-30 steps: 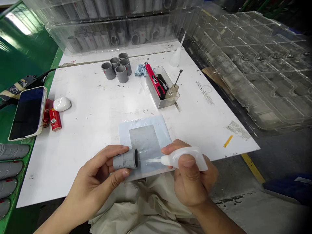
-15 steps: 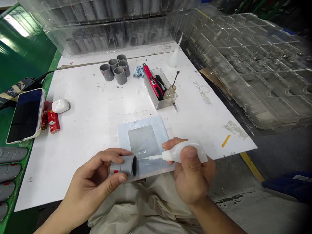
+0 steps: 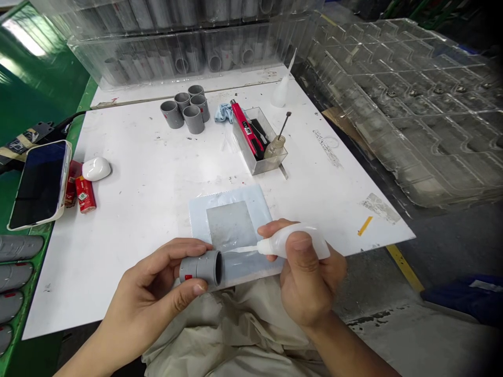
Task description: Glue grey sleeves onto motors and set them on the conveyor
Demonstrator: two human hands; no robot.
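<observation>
My left hand (image 3: 157,293) grips a short grey pipe fitting (image 3: 201,267) sideways, its open end facing right, just over the near edge of the white table (image 3: 141,193). My right hand (image 3: 310,285) is closed round a small translucent squeeze bottle (image 3: 293,245). The bottle's thin white nozzle points left and its tip reaches the rim of the fitting's open end. Both sit above a pale blue mat with a grey square (image 3: 231,225).
Several grey fittings (image 3: 184,110) stand at the back. A clear box (image 3: 261,144) holds a red tool and a small brush jar. A second squeeze bottle (image 3: 283,89), a phone (image 3: 37,183), a white case (image 3: 96,168) and clear trays of fittings (image 3: 412,104) surround the table.
The fitting has turned slightly in my left hand, showing a red mark underneath. The nozzle has risen from inside the opening to its upper rim.
</observation>
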